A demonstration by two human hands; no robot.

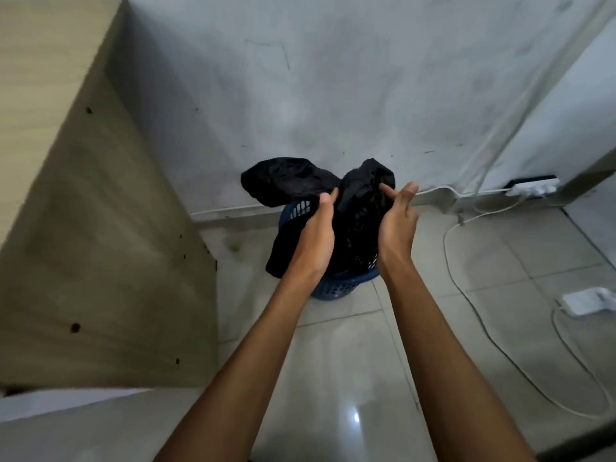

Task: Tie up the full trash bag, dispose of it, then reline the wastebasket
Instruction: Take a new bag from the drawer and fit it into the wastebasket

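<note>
both hands, left hand (315, 238) and right hand (396, 225), pinch the black trash bag (356, 208) between them, above the blue wastebasket (336, 288).

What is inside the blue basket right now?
A black trash bag sits in the blue basket, its top flaps pulled up by both hands. The bag and hands cover whatever lies inside.
</note>
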